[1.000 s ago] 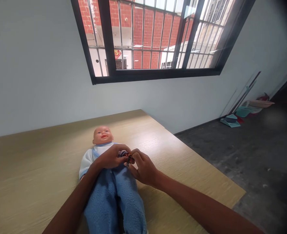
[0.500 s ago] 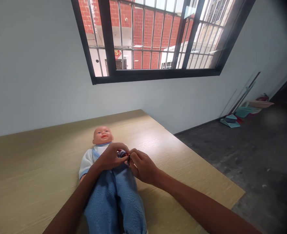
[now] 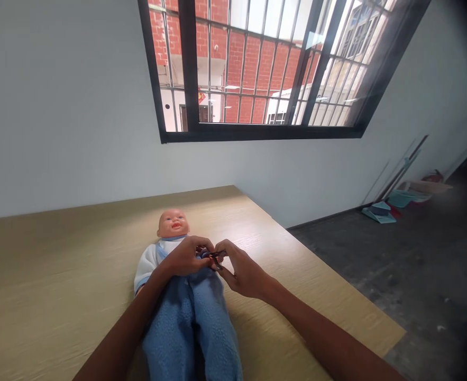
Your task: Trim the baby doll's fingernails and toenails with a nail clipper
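A baby doll (image 3: 168,323) in a white top and fuzzy blue trousers lies face up on the wooden table (image 3: 58,264). Around the doll's arm on the right side of the picture, near its hand, my left hand (image 3: 186,257) is closed. My right hand (image 3: 239,269) pinches a small dark tool (image 3: 218,257), which looks like nail clippers with its lever swung apart, against the doll's fingers. The doll's hand is mostly covered by my fingers.
Behind the table stands a pale wall (image 3: 78,106) with a barred, black-framed window (image 3: 257,132). A dustpan (image 3: 379,212), long handles and basins (image 3: 408,197) rest on the dark floor at the right. The table's right edge runs diagonally towards me.
The small tool's dark parts now show spread apart between my right thumb and fingers, which have widened. The whole view has shifted slightly, with the scene lower and further right.
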`<move>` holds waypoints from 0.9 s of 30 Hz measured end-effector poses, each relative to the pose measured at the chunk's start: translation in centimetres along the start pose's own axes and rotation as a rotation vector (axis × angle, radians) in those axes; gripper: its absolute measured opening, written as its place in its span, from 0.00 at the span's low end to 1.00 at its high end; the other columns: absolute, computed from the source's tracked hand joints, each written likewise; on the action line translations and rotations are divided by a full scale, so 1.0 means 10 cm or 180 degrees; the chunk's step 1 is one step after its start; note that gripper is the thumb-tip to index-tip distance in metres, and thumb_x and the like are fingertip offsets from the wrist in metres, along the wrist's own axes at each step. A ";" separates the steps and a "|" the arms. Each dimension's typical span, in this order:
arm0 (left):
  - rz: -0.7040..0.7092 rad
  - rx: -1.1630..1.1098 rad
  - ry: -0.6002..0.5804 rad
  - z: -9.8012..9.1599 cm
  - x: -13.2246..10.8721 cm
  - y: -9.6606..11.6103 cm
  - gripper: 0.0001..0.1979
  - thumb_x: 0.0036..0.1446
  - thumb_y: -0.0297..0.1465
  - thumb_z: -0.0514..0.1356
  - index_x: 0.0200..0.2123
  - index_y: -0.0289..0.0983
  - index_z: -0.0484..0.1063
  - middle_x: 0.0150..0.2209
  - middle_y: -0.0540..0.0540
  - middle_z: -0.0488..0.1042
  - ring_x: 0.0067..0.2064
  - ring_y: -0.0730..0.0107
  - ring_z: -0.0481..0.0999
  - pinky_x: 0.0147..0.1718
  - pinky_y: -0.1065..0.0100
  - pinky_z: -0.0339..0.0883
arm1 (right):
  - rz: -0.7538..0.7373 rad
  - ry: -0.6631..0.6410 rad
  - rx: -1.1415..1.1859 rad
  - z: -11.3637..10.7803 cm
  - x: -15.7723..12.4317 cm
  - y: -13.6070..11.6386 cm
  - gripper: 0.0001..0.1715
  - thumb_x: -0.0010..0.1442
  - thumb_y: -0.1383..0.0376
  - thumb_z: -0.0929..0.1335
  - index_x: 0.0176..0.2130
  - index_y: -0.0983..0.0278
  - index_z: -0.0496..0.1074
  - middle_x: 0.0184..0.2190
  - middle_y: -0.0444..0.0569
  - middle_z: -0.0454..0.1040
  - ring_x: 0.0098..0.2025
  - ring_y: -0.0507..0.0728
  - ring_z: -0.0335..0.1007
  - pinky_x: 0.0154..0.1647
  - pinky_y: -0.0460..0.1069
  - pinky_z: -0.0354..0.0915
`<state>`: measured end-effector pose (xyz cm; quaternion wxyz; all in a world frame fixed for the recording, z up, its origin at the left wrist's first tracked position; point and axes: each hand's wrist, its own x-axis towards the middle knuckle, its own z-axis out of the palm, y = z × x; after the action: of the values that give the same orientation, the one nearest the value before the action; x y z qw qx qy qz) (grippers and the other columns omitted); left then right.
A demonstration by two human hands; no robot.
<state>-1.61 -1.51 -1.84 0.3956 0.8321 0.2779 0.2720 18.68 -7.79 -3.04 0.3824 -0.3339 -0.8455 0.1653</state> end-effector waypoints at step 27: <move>-0.0064 0.0462 -0.0148 -0.07 -0.01 0.07 0.06 0.60 0.32 0.62 0.34 0.35 0.71 0.34 0.46 0.80 0.36 0.69 0.77 0.39 0.68 0.72 | -0.0303 0.0828 -0.0132 -0.06 0.00 0.14 0.07 0.68 0.64 0.66 0.47 0.61 0.65 0.37 0.48 0.72 0.36 0.55 0.71 0.38 0.52 0.71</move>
<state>-2.01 -1.55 -0.93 0.3433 0.8618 0.2960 0.2276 19.72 -6.72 -3.43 0.4892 -0.3198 -0.8070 0.0848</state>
